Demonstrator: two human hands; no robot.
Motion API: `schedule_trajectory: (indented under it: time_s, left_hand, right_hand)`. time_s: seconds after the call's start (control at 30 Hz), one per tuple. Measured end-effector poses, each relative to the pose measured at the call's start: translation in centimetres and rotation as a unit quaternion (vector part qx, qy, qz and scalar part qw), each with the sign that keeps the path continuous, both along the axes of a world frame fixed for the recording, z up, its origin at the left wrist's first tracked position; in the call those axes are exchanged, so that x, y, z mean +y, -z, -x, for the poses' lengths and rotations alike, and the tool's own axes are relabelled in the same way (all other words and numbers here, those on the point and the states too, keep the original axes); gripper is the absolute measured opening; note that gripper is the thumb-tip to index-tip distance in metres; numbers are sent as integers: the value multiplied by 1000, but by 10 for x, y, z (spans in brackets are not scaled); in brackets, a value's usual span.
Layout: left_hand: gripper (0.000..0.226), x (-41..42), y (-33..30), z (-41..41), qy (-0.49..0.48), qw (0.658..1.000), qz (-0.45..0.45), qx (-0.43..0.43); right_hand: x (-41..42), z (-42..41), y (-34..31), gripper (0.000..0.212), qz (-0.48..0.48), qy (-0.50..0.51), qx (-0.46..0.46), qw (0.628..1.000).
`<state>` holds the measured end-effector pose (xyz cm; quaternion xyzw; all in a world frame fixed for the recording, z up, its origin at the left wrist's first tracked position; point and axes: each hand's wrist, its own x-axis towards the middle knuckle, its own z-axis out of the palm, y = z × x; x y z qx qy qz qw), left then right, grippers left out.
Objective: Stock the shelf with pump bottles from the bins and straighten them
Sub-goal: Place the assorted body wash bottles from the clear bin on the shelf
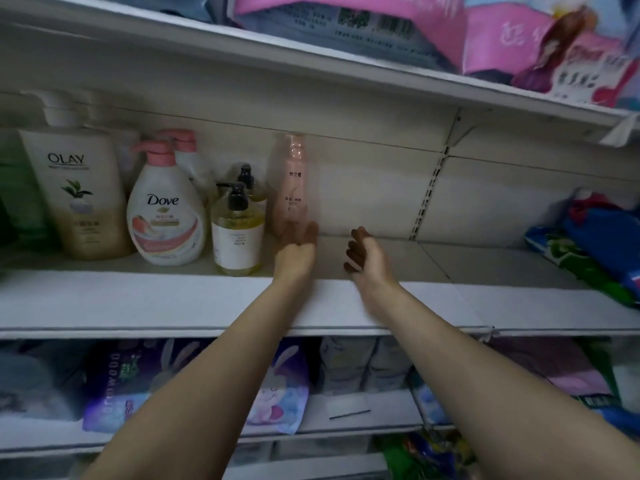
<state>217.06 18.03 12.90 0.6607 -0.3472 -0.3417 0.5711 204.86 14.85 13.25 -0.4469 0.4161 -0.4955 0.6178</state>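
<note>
A tall pink pump bottle (293, 183) stands upright at the back of the white shelf (173, 299). My left hand (297, 249) reaches in just below it, fingers straight, fingertips at its base; contact is unclear. My right hand (363, 254) hovers to the right over bare shelf, fingers loosely curled and empty. Left of the pink bottle stand two clear bottles of yellow liquid with black pumps (237, 233), a white Dove bottle (165, 213) with a pink pump, and a cream Olay bottle (78, 188).
Blue and green bagged goods (588, 251) lie at the shelf's right end. The shelf above carries pink packages (519, 39). Purple and grey packs (194, 379) fill the shelf below. A slotted upright (429, 192) divides the back panel.
</note>
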Motion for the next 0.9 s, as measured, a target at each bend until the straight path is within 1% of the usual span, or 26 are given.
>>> schedule_trajectory:
  time_s: [0.1, 0.17, 0.23, 0.3, 0.33, 0.47, 0.53, 0.6, 0.67, 0.73, 0.8, 0.9]
  left_hand:
    - [66, 28, -10, 25, -31, 992, 68, 99]
    - [64, 47, -12, 38, -25, 981, 101, 161]
    - [55, 67, -8, 48, -19, 969, 126, 211]
    - [35, 88, -1, 62, -25, 952, 157, 263]
    - [30, 98, 3, 70, -31, 946, 164, 278]
    - [43, 135, 21, 104, -46, 942, 149, 296]
    - [41, 151, 29, 122, -47, 938, 146, 311]
    - [35, 164, 40, 138, -53, 939, 132, 314]
    - [38, 176, 51, 151, -57, 939, 124, 317]
    - [43, 188, 65, 162, -63, 941, 108, 315]
    - [43, 199, 80, 172, -73, 943, 90, 312]
    - [43, 215, 108, 182, -90, 945, 55, 311]
  right_hand:
    - [25, 18, -3, 54, 4, -9, 5, 1000]
    - [43, 29, -4, 55, 15, -21, 10, 1000]
    - [62, 42, -5, 54, 23, -32, 15, 999]
    - [81, 57, -5, 48, 29, -43, 18, 998]
    - [90, 65, -4, 44, 29, -47, 21, 998]
    - [120, 96, 4, 28, 25, -56, 32, 998]
    - [132, 112, 13, 23, 17, -62, 41, 997]
    - [141, 127, 26, 28, 13, -76, 49, 996]
    - [151, 140, 40, 37, 9, -86, 65, 994]
    - [159, 151, 55, 33, 0, -86, 83, 993]
    - [166, 160, 71, 27, -20, -85, 94, 992]
    - [178, 169, 100, 42, -57, -104, 111, 987]
